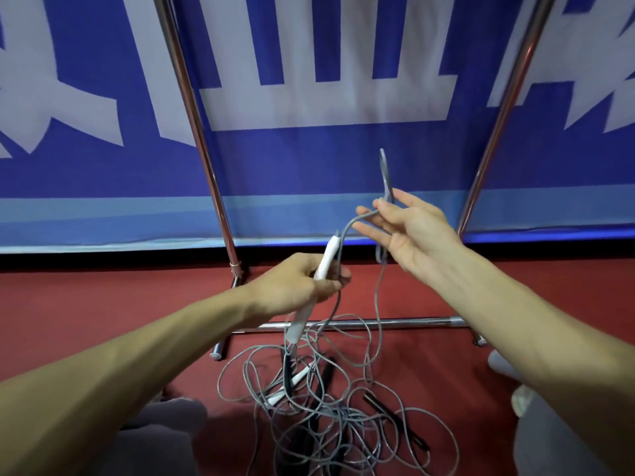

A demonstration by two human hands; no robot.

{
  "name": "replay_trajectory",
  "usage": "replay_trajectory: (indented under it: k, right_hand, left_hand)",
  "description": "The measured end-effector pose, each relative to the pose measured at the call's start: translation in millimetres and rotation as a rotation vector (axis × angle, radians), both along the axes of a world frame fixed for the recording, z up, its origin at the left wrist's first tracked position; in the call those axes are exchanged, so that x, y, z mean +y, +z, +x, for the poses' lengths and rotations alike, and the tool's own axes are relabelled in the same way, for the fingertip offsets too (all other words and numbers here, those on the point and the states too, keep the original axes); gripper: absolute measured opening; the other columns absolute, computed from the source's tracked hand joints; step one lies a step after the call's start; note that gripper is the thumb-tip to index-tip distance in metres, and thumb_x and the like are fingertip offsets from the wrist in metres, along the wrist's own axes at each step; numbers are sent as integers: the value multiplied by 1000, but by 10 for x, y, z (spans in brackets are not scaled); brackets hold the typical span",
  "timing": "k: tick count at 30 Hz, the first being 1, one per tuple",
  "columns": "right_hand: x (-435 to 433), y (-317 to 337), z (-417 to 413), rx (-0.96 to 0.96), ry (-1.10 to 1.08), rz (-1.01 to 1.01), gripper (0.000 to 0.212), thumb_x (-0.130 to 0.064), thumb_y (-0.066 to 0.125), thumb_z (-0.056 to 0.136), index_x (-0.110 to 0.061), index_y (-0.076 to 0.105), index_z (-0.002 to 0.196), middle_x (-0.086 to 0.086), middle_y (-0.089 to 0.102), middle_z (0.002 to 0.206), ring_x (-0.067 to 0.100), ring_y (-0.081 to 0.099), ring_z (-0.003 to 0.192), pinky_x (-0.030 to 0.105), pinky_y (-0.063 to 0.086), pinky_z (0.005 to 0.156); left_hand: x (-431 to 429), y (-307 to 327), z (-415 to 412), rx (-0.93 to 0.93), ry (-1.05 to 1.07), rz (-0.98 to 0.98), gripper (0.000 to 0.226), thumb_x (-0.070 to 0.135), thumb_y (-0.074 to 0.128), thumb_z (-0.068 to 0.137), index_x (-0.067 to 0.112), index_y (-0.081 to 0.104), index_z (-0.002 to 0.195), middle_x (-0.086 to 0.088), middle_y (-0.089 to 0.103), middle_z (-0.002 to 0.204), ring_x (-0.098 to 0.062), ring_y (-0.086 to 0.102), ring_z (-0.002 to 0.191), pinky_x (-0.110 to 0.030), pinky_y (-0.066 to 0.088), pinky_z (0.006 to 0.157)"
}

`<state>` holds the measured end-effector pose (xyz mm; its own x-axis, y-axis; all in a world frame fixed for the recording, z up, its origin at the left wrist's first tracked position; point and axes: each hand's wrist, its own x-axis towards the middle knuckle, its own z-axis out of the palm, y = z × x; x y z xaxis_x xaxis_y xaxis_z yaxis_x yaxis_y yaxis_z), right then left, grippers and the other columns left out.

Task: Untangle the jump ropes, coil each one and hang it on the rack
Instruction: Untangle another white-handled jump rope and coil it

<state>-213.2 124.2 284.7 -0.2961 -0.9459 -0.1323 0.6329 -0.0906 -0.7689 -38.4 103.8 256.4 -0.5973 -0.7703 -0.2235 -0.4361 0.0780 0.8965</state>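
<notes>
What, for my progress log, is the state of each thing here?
left hand, gripping the white handle
right hand, pinching the grey cord
floor pile, tangled, uncoiled
rack, standing, nothing hung on its visible bars

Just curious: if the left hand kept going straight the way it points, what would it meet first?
The left hand would probably meet the grey cord hanging from the right hand; depth is unclear.
</notes>
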Motion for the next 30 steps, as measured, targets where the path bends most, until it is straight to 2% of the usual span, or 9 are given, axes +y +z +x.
replay_trajectory:
  k: [5,9,12,14,19,22,26,28,30]
  right_hand:
    - [-40,-100,-10,87,-49,126,49,11,49,94,10,33,139,17,57,88,23,70,63,33,59,55]
    - [-46,-210,82,261,-43,205,62,-4,50,99,-8,13,150,14,55,104,25,70,70,37,58,75]
    - [-49,-242,200,427,-101,173,41,3,41,97,-15,23,129,13,47,109,20,69,61,33,60,60]
    - [-56,-285,283,527,-98,177,31,9,36,93,-13,32,114,14,44,108,22,66,68,31,60,54]
    - [-51,-374,397,730,210,141,43,25,31,81,-9,58,86,9,64,89,22,65,82,25,57,65]
    - [-16,-410,483,962,457,50,50,27,37,75,-11,62,95,5,66,91,13,61,84,17,48,73]
    - [4,-537,576,1048,521,11,29,10,60,86,-19,60,84,9,64,91,17,61,79,29,52,77]
    - [-8,-544,570,1049,461,44,23,2,60,90,-19,58,81,10,65,85,20,64,73,35,57,73]
    - [-8,-500,536,976,395,77,22,4,54,93,-15,58,83,9,64,79,19,65,66,32,59,66]
  left_hand:
    - [-13,53,12,124,108,169,18,-7,53,93,3,65,85,-16,72,87,-24,69,85,-30,58,79]
    - [33,190,26,264,146,215,13,-4,54,94,1,65,90,-16,73,88,-24,71,82,-30,58,80]
    - [-24,452,52,552,278,319,10,1,54,95,0,63,98,-17,73,94,-25,73,89,-31,59,82]
    - [-76,610,108,668,328,292,12,3,52,96,0,62,102,-16,74,95,-26,73,94,-30,59,81]
    - [-153,662,259,829,443,274,9,4,54,96,0,61,99,-16,73,97,-27,73,94,-29,60,78]
    - [-196,647,332,926,478,326,7,5,55,97,0,59,98,-16,73,97,-26,73,94,-28,60,78]
    - [-219,617,345,944,506,339,7,5,56,96,-1,59,95,-16,72,95,-26,73,92,-29,60,80]
    - [-240,579,339,905,528,286,8,5,56,97,-2,59,98,-17,72,99,-25,73,93,-29,59,81]
    - [-266,515,335,792,539,184,10,8,56,98,0,57,104,-16,71,105,-23,72,94,-32,59,85]
